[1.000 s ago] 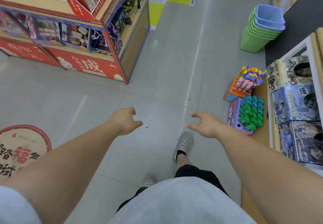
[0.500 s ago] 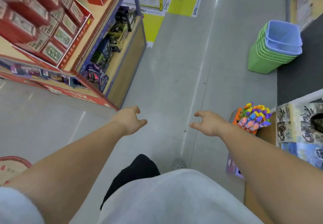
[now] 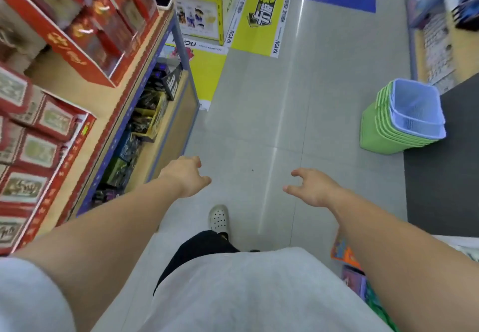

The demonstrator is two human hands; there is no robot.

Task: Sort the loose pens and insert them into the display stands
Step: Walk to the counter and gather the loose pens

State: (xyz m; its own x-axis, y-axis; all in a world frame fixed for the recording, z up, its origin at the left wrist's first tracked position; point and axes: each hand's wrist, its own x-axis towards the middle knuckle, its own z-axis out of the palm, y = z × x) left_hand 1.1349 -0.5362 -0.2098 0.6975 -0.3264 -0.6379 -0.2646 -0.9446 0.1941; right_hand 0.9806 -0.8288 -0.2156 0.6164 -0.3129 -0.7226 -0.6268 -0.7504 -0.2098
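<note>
Both arms reached forward over the pale grey tiled floor (image 3: 259,129) of a shop aisle. The left hand (image 3: 188,176) hung released, fingers loosely curled and holding nothing. The right hand (image 3: 312,187) was likewise empty, its thumb and fingers spread in a slack claw.

No loose pens could be made out. Of the task's things, only a corner of an orange cardboard display stand (image 3: 343,252) and a purple cardboard display stand (image 3: 353,280) showed at the lower right. They lay just beside and partly under the right forearm, well apart from both hands. A sliver of green at the bottom edge may have been pen tops, but it was too cropped to tell.

A stack of green and light-blue plastic baskets (image 3: 404,124) stood on the floor to the right, beside a dark grey mat (image 3: 445,155). A shelf unit of red gift boxes (image 3: 51,114) lined the left side.

By judgement, pens of this sort would be light, stiff and smooth, so they would be apt to roll or slip. Each would best be pinched at mid-barrel between thumb and forefinger, away from any decorative top, and lowered tip-first into a stand's hole. The cardboard stands looked light enough to shift, so a steadying hand seemed wise.
</note>
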